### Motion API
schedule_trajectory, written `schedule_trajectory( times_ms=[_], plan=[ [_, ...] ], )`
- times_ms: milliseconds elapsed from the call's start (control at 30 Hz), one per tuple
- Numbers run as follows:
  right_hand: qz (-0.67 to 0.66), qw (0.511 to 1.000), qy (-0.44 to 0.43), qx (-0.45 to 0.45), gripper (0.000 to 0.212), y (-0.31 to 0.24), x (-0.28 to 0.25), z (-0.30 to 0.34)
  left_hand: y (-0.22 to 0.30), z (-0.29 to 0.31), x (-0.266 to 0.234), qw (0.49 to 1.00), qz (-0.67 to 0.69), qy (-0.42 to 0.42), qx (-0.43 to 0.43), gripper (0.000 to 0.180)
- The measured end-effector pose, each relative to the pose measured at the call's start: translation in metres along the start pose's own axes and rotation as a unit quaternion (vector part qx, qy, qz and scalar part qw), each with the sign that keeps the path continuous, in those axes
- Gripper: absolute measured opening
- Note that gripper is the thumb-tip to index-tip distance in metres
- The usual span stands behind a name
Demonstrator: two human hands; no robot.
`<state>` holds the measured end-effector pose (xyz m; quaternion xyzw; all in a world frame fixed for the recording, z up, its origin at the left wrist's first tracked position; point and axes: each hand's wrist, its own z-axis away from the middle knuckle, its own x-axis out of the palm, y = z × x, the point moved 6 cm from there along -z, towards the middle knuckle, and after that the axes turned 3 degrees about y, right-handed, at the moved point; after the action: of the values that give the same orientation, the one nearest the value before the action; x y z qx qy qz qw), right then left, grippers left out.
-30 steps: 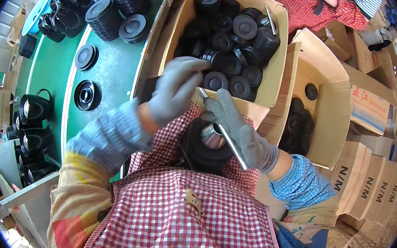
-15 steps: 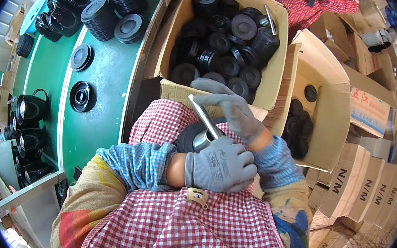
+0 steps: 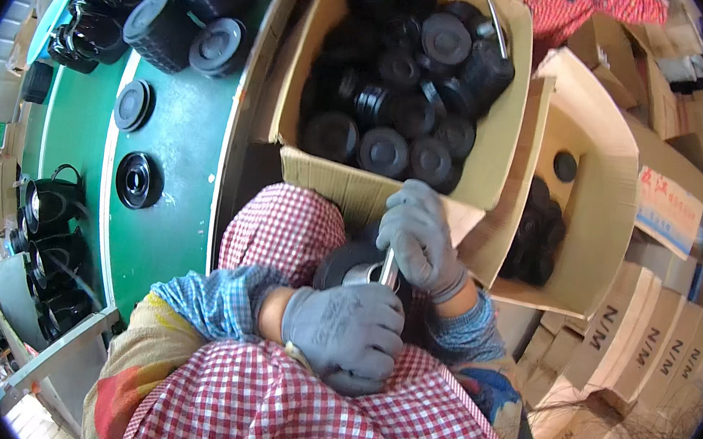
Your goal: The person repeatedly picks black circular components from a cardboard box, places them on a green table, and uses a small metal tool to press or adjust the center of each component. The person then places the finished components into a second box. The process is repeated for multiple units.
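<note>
Both my hands wear grey gloves. My right hand (image 3: 421, 243) is closed round the upper end of a shiny metal bar (image 3: 389, 267). My left hand (image 3: 344, 333) is closed where the bar's lower end goes out of sight, and its fingers seem wrapped round it. Just beyond the left hand, a silver metal cylinder (image 3: 360, 274) stands in the middle of a black round part (image 3: 333, 263) between my knees. My gloves cover much of that part, and its underside is hidden.
Ahead is a cardboard box (image 3: 390, 182) full of black round lids (image 3: 446, 38), with a metal rod (image 3: 496, 28) at its corner. A second box (image 3: 601, 196) stands right. On the green table (image 3: 167, 242) at left are stacked black discs (image 3: 158, 28) and a black ring part (image 3: 139, 181).
My right hand, loose and raised beside the bar before, has closed on its upper end. The bar stands steeper now. My left hand has moved slightly left and nearer me.
</note>
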<state>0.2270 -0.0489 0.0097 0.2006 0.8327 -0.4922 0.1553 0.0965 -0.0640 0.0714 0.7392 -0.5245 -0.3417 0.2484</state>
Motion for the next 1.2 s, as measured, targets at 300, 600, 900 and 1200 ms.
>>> schedule_trajectory(
  times_ms=[300, 600, 900, 1200],
  plan=[
    [0.158, 0.985, -0.066, 0.029, 0.043, 0.007, -0.014, 0.037, -0.019, 0.019, -0.029, 0.973, 0.222, 0.059, -0.021, 0.028],
    [-0.054, 0.922, 0.15, 0.353, 0.06, 0.074, -0.041, 0.046, 0.065, 0.116, -0.048, 0.911, -0.369, 0.076, -0.166, 0.032],
    [-0.122, 0.827, 0.323, 0.443, 0.054, 0.047, -0.059, 0.13, 0.055, 0.127, 0.011, 0.77, -0.428, -0.152, -0.449, 0.035],
    [-0.171, 0.854, 0.291, 0.397, 0.036, 0.024, -0.039, 0.086, 0.052, 0.236, -0.012, 0.807, -0.261, 0.231, -0.477, 0.014]
  ],
)
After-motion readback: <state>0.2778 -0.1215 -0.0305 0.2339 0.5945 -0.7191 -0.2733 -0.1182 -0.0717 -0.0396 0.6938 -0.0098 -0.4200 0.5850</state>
